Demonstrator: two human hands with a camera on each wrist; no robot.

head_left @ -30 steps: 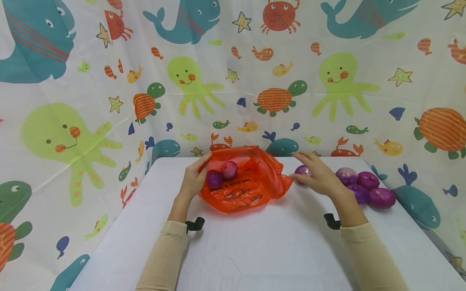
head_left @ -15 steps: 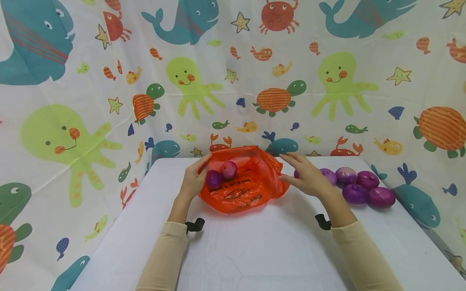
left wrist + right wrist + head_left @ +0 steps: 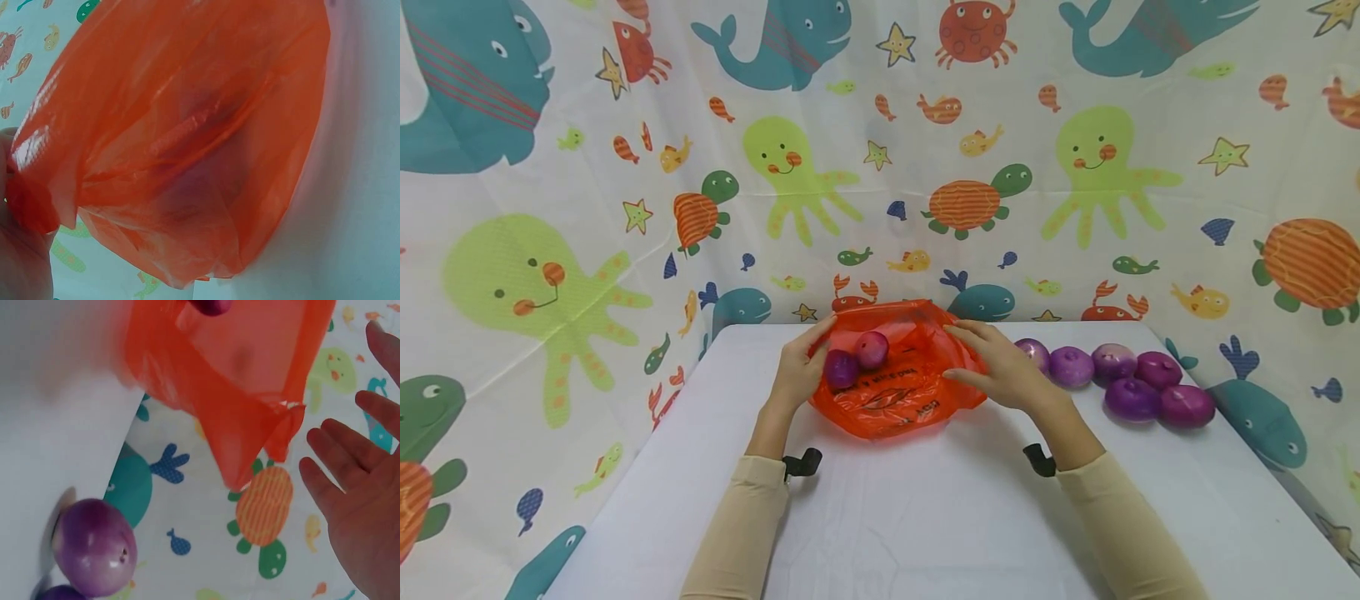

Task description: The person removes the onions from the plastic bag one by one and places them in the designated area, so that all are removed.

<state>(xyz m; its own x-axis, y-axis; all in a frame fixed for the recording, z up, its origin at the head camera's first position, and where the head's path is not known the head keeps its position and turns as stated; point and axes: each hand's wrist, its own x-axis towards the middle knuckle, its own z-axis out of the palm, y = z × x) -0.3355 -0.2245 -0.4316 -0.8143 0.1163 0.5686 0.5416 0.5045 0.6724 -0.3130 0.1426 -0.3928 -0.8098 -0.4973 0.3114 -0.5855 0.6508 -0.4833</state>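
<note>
A thin red plastic bag [image 3: 895, 408] with black print lies on the table, its mouth towards me. Two red onions [image 3: 872, 350] sit inside at its left. My left hand [image 3: 797, 371] grips the bag's left edge; the left wrist view shows the film [image 3: 187, 144] gathered at the thumb. My right hand [image 3: 1003, 367] is at the bag's right side, overlapping it in the head view. In the right wrist view its fingers [image 3: 344, 450] are spread apart with nothing between them, beside the loose bag corner [image 3: 281, 431].
Several more red onions [image 3: 1132, 401] form a group on the right of the white table [image 3: 925, 517], just beyond my right hand. A curtain [image 3: 880, 167] printed with sea animals hangs behind and at the sides. Each wrist wears a black camera mount [image 3: 1039, 459].
My right hand has moved left from the onions to the bag's right side, uncovering more onions behind it. The left hand and the two onions in the bag stay in place.
</note>
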